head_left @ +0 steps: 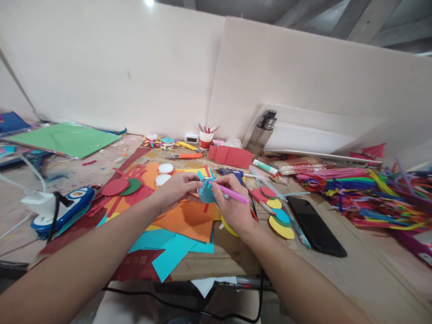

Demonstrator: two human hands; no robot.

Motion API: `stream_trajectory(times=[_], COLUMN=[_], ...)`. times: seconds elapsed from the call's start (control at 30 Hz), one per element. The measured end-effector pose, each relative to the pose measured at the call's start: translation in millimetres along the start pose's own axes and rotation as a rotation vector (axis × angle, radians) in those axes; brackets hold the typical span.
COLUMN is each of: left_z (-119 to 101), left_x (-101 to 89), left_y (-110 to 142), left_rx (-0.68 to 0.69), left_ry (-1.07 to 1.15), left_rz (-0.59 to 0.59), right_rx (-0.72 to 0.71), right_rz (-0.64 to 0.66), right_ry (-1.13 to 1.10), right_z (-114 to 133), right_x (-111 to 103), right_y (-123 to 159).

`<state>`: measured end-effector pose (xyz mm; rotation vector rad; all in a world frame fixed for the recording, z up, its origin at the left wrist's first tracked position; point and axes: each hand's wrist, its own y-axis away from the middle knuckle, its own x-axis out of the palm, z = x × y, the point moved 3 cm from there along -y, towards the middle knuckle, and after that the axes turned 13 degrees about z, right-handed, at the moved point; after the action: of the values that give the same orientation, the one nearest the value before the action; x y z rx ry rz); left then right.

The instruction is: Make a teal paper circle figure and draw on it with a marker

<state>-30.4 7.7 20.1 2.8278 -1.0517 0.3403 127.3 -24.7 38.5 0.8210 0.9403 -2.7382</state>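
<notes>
Near the middle of the work table, my left hand (178,191) grips a small round blue paper craft (206,192) by its left side. Dark lines like a shell pattern cover its top, and a blue paper tab sticks up from its edge. My right hand (232,202) is closed around a pink marker (232,193), whose tip end meets the blue disc. Below both hands lie orange paper sheets (189,222) and blue paper strips (172,256). Two white round lids (165,169) sit just beyond my left hand.
A black phone (317,227) and paper circles (281,227) lie at the right, before bundled pipe cleaners (357,193). Leftward are a blue power strip (67,211) and green sheet (67,139). Behind stand a pen cup (205,139), an orange cutter (189,156) and a bottle (261,135).
</notes>
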Motion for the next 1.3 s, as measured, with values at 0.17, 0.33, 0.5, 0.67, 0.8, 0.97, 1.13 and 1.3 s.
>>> stream_trajectory(times=[0.17,0.33,0.5,0.67,0.8,0.97,1.13,1.3], left_z=[1.5,1.7,3.9,5.0,2.1,-1.7,-2.5,-0.9], left_x=[-1.2,-3.3,-5.0,-5.5,-2.9,2.5,3.3,2.7], left_y=[-0.5,-1.9,-4.1,-5.1,-4.2,-2.7,-1.9,-1.9], left_rx=[0.003,0.026,0.032,0.042,0.071,0.063,0.029,0.039], left_ry=[-0.010,-0.022,0.054,0.106,0.120,0.124,0.106,0.130], left_rz=[0.018,-0.012,-0.006,-0.053,-0.092,-0.058,-0.065,-0.039], right_rx=[-0.008,-0.012,-0.005,-0.001,-0.005,-0.015,-0.024,-0.036], right_rz=[0.000,0.002,-0.005,0.008,0.027,0.043,0.042,0.049], right_ry=[-0.008,-0.032,-0.090,-0.057,-0.017,0.030,0.038,0.051], right_z=[0.3,2.2,0.3,-4.7,-5.9,-2.9,-0.9,-0.5], right_x=[0.2,-0.4,-1.9,-1.0,0.3,0.7,0.3,0.8], right_y=[-0.1,-0.3,0.8,1.7,1.0,-0.4,-0.7,-1.0])
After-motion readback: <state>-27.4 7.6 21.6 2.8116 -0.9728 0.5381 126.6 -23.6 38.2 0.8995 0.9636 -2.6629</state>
